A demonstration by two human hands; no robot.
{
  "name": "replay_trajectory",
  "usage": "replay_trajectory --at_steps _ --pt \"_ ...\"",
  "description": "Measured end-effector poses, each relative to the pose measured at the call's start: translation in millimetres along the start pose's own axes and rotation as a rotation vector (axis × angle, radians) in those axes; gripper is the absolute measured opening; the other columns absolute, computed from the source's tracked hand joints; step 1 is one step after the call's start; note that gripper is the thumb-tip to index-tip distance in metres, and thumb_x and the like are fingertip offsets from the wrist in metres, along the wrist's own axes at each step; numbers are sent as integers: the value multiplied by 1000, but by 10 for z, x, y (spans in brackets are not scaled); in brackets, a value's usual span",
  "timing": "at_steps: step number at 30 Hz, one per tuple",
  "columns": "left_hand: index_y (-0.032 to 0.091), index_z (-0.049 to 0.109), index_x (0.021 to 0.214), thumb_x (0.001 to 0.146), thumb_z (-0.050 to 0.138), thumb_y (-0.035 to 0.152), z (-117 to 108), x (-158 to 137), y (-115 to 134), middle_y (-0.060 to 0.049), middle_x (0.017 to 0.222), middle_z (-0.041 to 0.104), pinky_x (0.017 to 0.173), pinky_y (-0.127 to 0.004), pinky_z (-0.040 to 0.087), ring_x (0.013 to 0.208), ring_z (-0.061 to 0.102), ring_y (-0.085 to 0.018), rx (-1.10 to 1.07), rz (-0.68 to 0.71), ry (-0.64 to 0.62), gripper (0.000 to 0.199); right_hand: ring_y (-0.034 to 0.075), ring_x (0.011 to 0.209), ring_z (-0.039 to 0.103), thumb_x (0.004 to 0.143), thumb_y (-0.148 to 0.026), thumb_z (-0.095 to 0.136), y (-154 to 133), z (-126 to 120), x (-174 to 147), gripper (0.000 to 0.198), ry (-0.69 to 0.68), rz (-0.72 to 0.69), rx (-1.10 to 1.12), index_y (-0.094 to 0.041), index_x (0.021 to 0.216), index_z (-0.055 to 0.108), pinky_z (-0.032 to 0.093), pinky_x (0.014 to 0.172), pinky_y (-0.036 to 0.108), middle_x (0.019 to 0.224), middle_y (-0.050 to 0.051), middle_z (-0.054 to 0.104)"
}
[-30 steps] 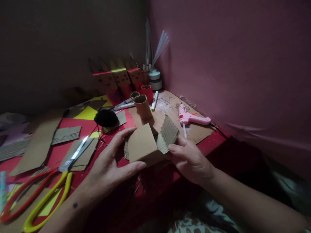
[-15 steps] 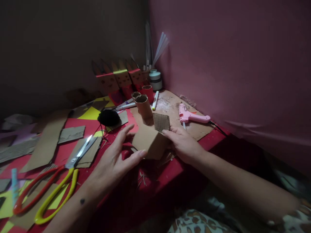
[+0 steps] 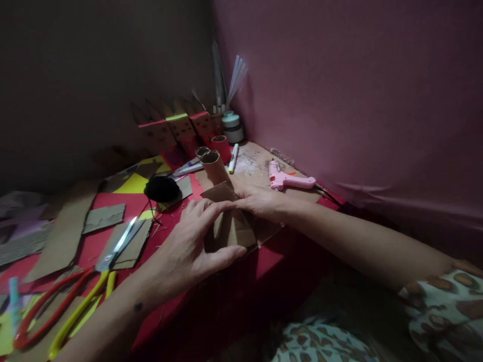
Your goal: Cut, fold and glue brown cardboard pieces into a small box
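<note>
A small folded brown cardboard box (image 3: 236,229) stands near the table's front corner. My left hand (image 3: 202,234) is closed around it, thumb across the front and fingers over the far left side. My right hand (image 3: 260,202) reaches in from the right behind a small cardboard piece (image 3: 219,190) that stands tilted at the box's top. Its fingers are mostly hidden there and seem to pinch that piece. Just behind stands a brown cardboard tube (image 3: 215,167). Left of my left hand lies a ball of black yarn (image 3: 163,188).
Large scissors (image 3: 109,259) with red and yellow handles lie at left among cardboard strips (image 3: 70,226) and coloured paper. A pink glue gun (image 3: 290,180) with its cord rests at right. Behind are a marker (image 3: 234,158), a jar (image 3: 232,125) and decorated cardboard figures (image 3: 181,128) by the wall.
My right hand has moved left and behind the box with the small cardboard piece, which now tilts over its top. My left hand has closed onto the box. The view has shifted slightly right.
</note>
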State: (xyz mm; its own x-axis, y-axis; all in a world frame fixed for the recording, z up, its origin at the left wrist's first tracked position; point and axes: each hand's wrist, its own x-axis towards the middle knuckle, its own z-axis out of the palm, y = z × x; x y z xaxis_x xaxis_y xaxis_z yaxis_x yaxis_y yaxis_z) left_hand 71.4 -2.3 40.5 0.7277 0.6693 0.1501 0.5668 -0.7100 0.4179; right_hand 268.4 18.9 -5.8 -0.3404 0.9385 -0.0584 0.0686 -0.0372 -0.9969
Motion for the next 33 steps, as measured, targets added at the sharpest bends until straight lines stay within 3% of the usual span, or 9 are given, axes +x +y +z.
replay_trajectory --at_steps 3,5,9,12,15,20,23,28,33 --pt "30 65 114 83 63 49 30 68 -3 -2 99 64 83 -37 50 93 59 -24 -22 -52 50 37 19 93 65 85 -18 61 -69 -26 39 15 -114 51 -137 -17 98 69 52 77 26 102 6 72" --pt "30 67 111 84 62 48 38 114 -25 -1 101 68 82 -35 51 91 61 -22 -106 -123 76 33 18 90 66 86 -14 57 -104 -34 56 17 -120 90 -229 -15 99 68 52 73 24 102 8 71" --pt "31 70 111 85 60 43 46 188 -87 0 110 71 81 -31 52 95 65 -21 -310 -265 45 30 15 72 63 86 -14 53 -130 -55 94 20 -128 102 -414 -15 101 67 48 58 22 87 6 69" --pt "29 76 96 86 56 37 44 214 -91 -1 96 73 73 -28 52 86 65 -20 -316 -258 30 24 12 54 56 86 -23 57 -111 -91 141 19 -172 110 -485 -15 101 65 43 45 22 72 2 62" --pt "26 74 81 86 54 37 19 216 -52 0 79 68 62 -24 50 70 61 -15 -297 -250 12 23 9 43 48 84 -22 59 -83 -128 188 16 -200 142 -465 -15 98 63 39 40 20 59 -3 53" --pt "25 61 90 76 71 49 -31 184 -53 6 62 57 42 -19 37 50 48 -10 -381 -357 -30 29 9 38 46 83 -15 55 -53 -163 217 12 -199 155 -426 -17 92 61 36 36 19 52 -5 48" --pt "26 61 95 77 71 45 -9 160 -100 5 71 62 49 -20 43 57 54 -11 -346 -325 -47 29 9 40 48 79 -12 57 -17 -177 220 11 -182 145 -413 -17 88 59 37 37 19 53 -5 50" --pt "25 65 92 82 60 43 61 167 -129 2 83 66 60 -25 47 68 58 -15 -233 -311 102 22 10 41 49 77 -7 54 23 -181 208 16 -193 141 -386 -17 89 57 39 38 19 50 -6 50" --pt "22 66 86 82 53 43 61 213 -68 -3 87 66 71 -34 47 79 60 -22 -96 -317 7 25 13 50 58 74 -4 55 -50 -166 147 31 -115 79 -501 -15 103 59 42 42 21 61 -2 59"
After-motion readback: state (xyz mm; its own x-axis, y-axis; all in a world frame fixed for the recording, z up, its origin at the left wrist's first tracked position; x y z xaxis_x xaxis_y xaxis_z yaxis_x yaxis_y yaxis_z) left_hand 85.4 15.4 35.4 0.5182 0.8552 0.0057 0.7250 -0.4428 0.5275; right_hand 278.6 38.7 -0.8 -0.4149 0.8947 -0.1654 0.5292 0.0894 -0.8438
